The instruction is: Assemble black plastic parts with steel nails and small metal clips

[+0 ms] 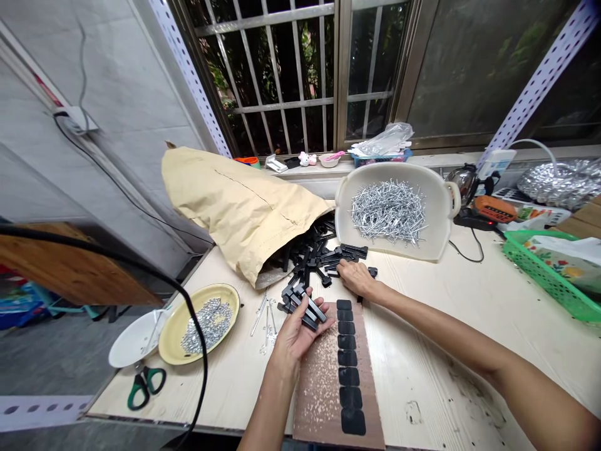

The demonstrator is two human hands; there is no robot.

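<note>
Several black plastic parts (300, 305), long with wider heads, lie in my left hand (297, 332), its fingers curled round them above the brown board (319, 388). My right hand (355, 277) reaches into the loose pile of the same black parts (313, 254), fingers bent down onto them. Its fingertips are partly hidden, so what it grips is unclear. The pile spills from the mouth of a large paper sack (244, 207). A column of black rounded pads (348, 376) runs along the brown board below my hands.
A white tub (389, 249) of metal pins stands at the back. Left are a yellow dish (171, 351) of small metal pieces, a white bowl (123, 347) and green-handled scissors (146, 385). A green basket (539, 266) sits right; a black cable (200, 326) hangs across the left front.
</note>
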